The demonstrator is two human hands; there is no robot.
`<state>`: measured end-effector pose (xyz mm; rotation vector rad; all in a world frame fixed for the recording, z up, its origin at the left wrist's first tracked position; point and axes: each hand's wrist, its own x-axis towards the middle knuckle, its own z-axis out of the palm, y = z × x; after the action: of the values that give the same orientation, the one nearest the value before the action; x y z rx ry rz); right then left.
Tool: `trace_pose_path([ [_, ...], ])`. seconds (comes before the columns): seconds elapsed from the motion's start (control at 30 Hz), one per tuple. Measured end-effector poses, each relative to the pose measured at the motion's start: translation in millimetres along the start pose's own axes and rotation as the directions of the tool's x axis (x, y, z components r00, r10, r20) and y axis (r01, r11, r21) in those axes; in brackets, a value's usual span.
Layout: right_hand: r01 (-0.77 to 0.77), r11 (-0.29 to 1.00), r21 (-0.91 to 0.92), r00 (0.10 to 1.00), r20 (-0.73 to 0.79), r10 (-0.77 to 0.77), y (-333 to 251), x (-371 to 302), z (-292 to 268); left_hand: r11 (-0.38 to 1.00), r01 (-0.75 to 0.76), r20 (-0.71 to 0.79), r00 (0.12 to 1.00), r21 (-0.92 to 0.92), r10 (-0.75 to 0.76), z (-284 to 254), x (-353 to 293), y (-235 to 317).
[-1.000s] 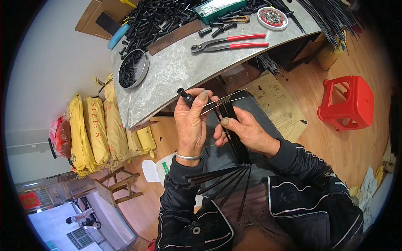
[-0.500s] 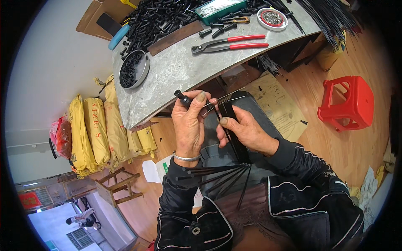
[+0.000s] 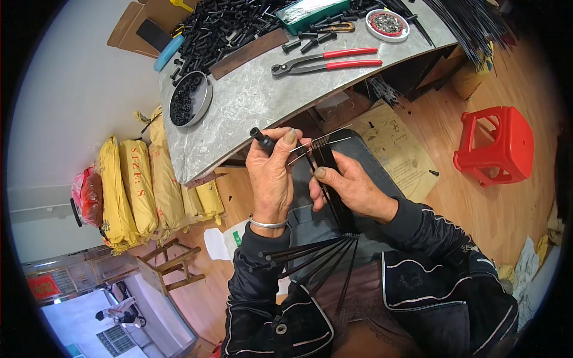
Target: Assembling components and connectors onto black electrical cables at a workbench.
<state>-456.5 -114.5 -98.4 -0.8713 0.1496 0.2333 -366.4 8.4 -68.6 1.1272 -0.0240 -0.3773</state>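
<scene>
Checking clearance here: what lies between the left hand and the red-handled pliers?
In the head view, only a bare stretch of grey tabletop shows between the left hand and the red-handled pliers.

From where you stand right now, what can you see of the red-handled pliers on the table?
The long dark-metal pliers, with glossy red, plastic-looking handle sleeves, lie flat on the grey marbled tabletop, toward its near edge. The rounded head points left; the two handles run right, spread apart. Whether the jaws meet is too small to tell. Only the tabletop seems to touch them.
</scene>
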Motion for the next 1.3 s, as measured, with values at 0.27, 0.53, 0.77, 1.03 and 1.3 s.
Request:
trace_pose_path([
  [0.27, -0.01, 0.999, 0.03, 0.999, 0.032, 0.009, 3, 3, -2, 0.999, 0.021, 0.018, 1.0, -0.03, -0.021, -1, -1, 1],
  [0.53, 0.101, 0.973, -0.21, 0.994, -0.019, -0.107, 1, 1, 5, 0.999, 0.019, 0.019, 1.0, 0.038, -0.019, -5, -3, 4],
  [0.77, 0.107, 0.976, -0.192, 0.993, -0.032, -0.115, 3, 1, -4, 0.99, 0.12, 0.016, 0.993, 0.08, -0.121, -11, -14, 3],
  [1.03, 0.262, 0.833, -0.488, 0.94, -0.066, -0.334, 1, 2, -1, 0.974, 0.087, 0.019, 0.995, 0.207, -0.093, -6, -27, -2],
  [1.3, 0.172, 0.601, -0.781, 0.968, 0.021, -0.249, -17, 4, -10, 0.993, 0.023, -0.031, 0.999, 0.114, -0.019, -7, -28, -12],
])
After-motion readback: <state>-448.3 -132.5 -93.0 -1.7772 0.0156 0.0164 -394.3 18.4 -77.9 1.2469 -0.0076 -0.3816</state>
